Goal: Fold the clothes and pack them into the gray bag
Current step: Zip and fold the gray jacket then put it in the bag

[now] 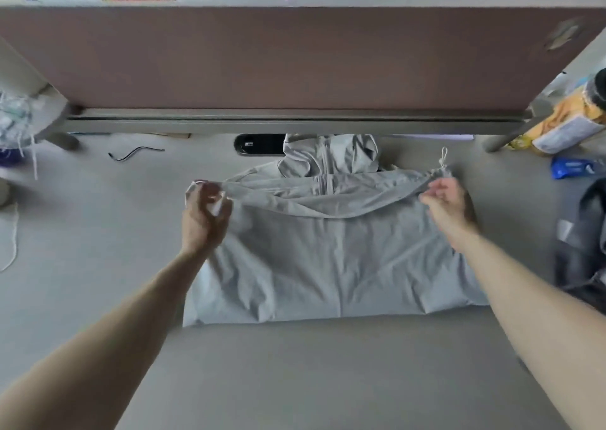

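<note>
The pale grey-blue, thin hooded zip jacket lies flat in the middle of the grey desk, its hood bunched at the far side against the brown felt partition. I hold its doubled-over far edge at both corners. My left hand has its fingers curled round the left corner, and my right hand pinches the right corner, just below a white knotted drawstring. The edge hangs slightly raised between them, and the zip runs down its middle.

I judge this to be mid-fold: the body is doubled, the hood is not yet tucked in, and nothing is packed. The next move calls for laying this edge down square and smoothing it. Then the hood comes in and the bundle has to be narrowed enough to fit the bag. The fabric looks slippery and light, so the corners must stay level or the fold will skew.

The dark grey soft bag sits at the right edge of the desk, well apart from my right hand and only partly in view.

A blue packet beyond it bears white marks too blurred to read. The black oval cable port carries a small pale label, also illegible. I can read no brand anywhere.
</note>
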The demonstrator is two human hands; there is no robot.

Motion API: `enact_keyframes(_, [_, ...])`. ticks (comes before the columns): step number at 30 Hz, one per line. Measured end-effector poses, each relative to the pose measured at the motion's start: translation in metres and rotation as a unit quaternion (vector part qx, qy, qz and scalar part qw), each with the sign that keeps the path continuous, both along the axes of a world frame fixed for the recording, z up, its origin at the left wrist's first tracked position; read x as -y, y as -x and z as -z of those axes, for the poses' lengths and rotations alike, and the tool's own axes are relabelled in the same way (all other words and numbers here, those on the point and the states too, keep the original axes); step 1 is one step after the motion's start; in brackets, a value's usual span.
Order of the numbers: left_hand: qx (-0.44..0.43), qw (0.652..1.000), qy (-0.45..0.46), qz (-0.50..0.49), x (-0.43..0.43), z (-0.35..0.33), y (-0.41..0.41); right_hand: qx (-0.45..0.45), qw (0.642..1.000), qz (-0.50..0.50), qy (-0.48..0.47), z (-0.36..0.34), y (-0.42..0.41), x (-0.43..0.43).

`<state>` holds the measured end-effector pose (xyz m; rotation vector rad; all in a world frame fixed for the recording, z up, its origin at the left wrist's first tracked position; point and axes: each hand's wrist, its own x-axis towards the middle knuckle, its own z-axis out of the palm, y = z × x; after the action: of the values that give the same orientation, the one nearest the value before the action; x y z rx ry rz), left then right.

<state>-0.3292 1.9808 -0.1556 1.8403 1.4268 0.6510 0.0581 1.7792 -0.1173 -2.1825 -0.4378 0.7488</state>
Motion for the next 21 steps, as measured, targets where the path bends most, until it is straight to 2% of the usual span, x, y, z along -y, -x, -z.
enact_keyframes(2, [-0.088, 0.986, -0.074, 0.120, 0.020, 0.003, -0.018, 0.077, 0.987, -0.117, 0.084, 0.006, 0.016, -0.001])
enact_keyframes(4, [-0.139, 0.959, -0.074, 0.237, 0.036, 0.005, -0.039, 0.087, 0.956, -0.236, 0.151, 0.011, 0.030, -0.001])
enact_keyframes(5, [-0.161, 0.943, -0.068, 0.283, 0.041, 0.009, -0.047, 0.088, 0.939, -0.288, 0.166, 0.014, 0.034, 0.000])
enact_keyframes(7, [-0.193, 0.917, -0.078, 0.341, 0.044, 0.017, -0.060, 0.099, 0.917, -0.362, 0.133, 0.022, 0.039, -0.001])
enact_keyframes(11, [-0.226, 0.919, -0.048, 0.319, 0.031, 0.023, -0.079, 0.108, 0.898, -0.420, 0.076, 0.029, 0.038, -0.019])
enact_keyframes(14, [-0.292, 0.916, 0.001, 0.276, 0.025, 0.023, -0.085, 0.122, 0.877, -0.450, 0.116, 0.038, 0.029, -0.041])
enact_keyframes(21, [-0.369, 0.902, 0.030, 0.224, 0.029, 0.030, -0.093, 0.259, 0.823, -0.468, 0.191, 0.068, 0.029, -0.054])
